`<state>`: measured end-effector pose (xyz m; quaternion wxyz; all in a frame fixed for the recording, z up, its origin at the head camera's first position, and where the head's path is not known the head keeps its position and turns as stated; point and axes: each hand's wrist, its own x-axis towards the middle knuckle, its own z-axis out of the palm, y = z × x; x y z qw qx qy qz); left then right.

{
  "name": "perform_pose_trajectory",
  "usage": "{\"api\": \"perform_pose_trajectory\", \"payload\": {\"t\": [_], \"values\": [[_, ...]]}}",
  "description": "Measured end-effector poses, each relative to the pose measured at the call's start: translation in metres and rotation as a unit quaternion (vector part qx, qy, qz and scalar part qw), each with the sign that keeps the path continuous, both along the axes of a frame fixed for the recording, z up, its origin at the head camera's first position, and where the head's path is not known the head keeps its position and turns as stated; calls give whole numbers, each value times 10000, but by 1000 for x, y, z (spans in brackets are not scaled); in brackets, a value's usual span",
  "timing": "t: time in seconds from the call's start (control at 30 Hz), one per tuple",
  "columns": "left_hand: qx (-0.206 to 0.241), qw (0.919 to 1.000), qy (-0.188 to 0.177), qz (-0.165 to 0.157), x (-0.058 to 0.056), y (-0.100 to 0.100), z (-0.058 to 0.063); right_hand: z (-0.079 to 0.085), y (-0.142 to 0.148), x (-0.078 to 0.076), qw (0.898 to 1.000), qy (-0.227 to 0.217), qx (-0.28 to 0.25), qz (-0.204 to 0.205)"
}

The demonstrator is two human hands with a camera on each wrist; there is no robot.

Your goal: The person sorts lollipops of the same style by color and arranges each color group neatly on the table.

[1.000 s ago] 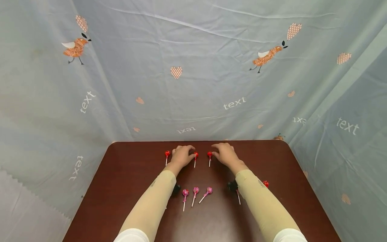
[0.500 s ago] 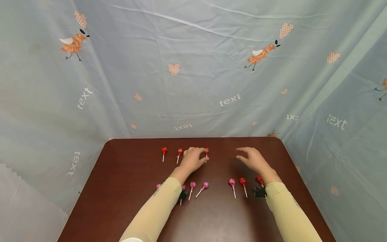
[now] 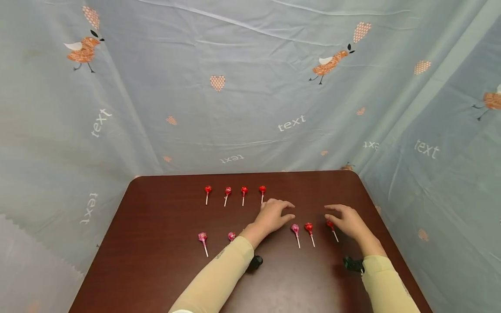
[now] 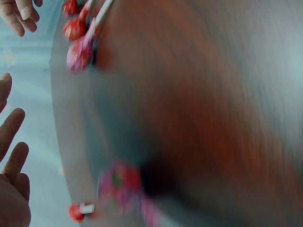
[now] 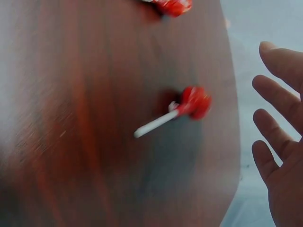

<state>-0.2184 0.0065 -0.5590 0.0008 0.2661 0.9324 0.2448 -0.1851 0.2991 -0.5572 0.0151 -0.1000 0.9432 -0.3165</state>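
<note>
My left hand (image 3: 272, 215) hovers over the middle of the table with fingers apart and nothing between them. Just right of it lie a pink lollipop (image 3: 295, 228) and a red lollipop (image 3: 308, 227). My right hand (image 3: 348, 221) is over another red lollipop (image 3: 330, 224), its thumb and fingers spread; the right wrist view shows this red lollipop (image 5: 195, 102) lying on the table, apart from the fingers (image 5: 277, 97). In the left wrist view, a blurred pink lollipop (image 4: 118, 187) lies below the left hand's relaxed fingers (image 4: 15, 158).
A row of red lollipops (image 3: 228, 191) lies along the back of the brown table (image 3: 156, 226). Nearer, a pink lollipop (image 3: 202, 237) and another pink one (image 3: 232, 236) lie left of centre, the latter partly covered by the left sleeve. A patterned curtain (image 3: 250, 121) encloses the table.
Both hands have left the back row of red lollipops and moved right and nearer the body. The right hand moved first, to the right-hand group; the left followed. The view has shifted slightly.
</note>
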Motion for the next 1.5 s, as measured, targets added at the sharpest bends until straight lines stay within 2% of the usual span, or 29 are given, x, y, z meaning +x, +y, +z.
{"api": "perform_pose_trajectory", "payload": {"t": [0.27, 0.47, 0.63, 1.0, 1.3, 1.5], "values": [[-43, 9992, -399, 13, 15, 32, -17, -22, 10, 11, 9997, -122, -69, -188], [-518, 9979, -399, 0, 18, 50, -29, -32, 15, 15, 9990, -286, -46, -337], [-704, 9970, -310, 1, 17, 58, -31, -36, 16, 11, 9989, -293, -19, -352], [-744, 9972, -56, -69, 18, 63, -40, -41, 12, 7, 9987, -336, -49, -375], [-811, 9967, -94, -33, 17, 71, -39, -46, 17, 4, 9986, -362, 199, -345], [-793, 9968, -109, -20, 14, 75, -36, -42, 17, 3, 9979, -361, 246, -479]]}}
